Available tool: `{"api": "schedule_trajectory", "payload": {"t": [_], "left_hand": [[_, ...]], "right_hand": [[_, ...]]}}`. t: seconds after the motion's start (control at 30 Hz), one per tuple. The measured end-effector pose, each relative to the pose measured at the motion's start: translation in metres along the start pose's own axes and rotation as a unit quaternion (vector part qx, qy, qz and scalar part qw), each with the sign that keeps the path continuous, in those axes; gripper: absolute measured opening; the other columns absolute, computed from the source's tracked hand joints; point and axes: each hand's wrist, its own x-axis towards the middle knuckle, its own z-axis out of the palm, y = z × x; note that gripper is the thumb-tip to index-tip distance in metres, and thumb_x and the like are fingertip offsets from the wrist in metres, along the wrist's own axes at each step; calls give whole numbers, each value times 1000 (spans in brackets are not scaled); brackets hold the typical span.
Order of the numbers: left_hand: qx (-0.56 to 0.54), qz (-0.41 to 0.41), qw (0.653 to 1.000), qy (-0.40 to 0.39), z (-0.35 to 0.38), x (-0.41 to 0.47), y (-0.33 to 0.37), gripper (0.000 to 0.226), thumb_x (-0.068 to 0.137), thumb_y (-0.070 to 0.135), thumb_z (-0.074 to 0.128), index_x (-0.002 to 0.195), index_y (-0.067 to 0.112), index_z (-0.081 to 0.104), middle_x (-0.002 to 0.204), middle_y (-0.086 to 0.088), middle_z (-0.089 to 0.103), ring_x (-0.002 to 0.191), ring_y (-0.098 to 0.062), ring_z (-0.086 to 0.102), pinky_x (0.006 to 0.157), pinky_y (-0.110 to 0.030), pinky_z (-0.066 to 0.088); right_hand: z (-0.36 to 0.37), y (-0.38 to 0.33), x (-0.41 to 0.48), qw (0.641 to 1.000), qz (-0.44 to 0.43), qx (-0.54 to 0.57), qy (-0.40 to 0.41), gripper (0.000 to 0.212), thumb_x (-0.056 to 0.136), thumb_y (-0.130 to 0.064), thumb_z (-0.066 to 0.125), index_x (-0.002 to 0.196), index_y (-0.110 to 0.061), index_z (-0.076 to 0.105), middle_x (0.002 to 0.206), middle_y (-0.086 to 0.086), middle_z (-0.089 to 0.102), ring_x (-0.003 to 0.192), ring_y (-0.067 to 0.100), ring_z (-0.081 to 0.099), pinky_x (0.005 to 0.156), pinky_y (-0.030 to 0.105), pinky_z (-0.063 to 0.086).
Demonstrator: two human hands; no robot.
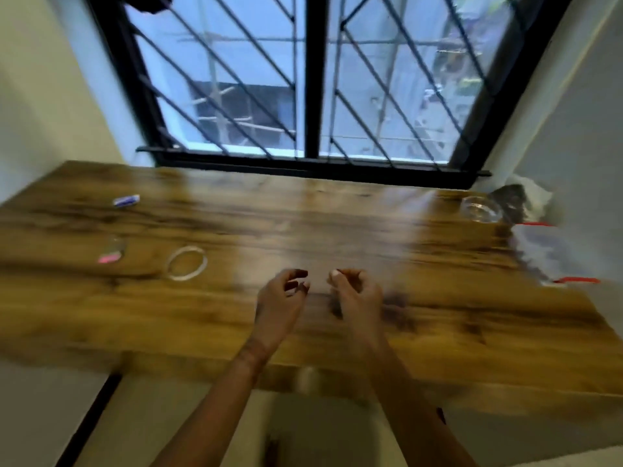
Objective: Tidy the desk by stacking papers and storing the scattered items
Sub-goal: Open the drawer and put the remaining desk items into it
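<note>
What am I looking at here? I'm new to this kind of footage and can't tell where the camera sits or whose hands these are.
There is one picture, taken by a wide-angle camera worn on a person's head, looking forward and down. No machine is involved: the two bare arms reaching in from the bottom belong to the wearer. The left hand and right hand hover close together over the brown wood-grain desk, fingers curled; neither visibly holds anything, though the picture is blurred.

On the desk lie a pale ring-shaped band, a small pink item beside something clear, and a small blue-and-white item, all to the left. At the far right stand a clear glass bowl and a clear plastic bag with red edges. Behind is a black-barred window.
</note>
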Motion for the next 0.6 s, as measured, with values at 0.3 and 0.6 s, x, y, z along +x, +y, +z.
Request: {"api": "schedule_trajectory", "payload": {"t": [0.3, 0.6], "left_hand": [[-130, -164, 938, 277, -148, -34, -113, 10, 91, 11, 54, 90, 10, 64, 90, -13, 65, 84, -22, 59, 80, -36, 48], [-331, -366, 846, 200, -230, -55, -238, 37, 97, 28, 44, 121, 1, 51, 115, -16, 56, 103, -28, 55, 85, -36, 47]], "right_hand": [[149, 72, -91, 915, 295, 196, -194, 18, 95, -16, 48, 94, -2, 59, 91, 15, 65, 87, 24, 63, 87, 36, 49], [231, 182, -120, 786, 463, 409, 33, 67, 93, -51, 34, 133, 2, 35, 127, 24, 46, 119, 38, 45, 93, 50, 42]]}}
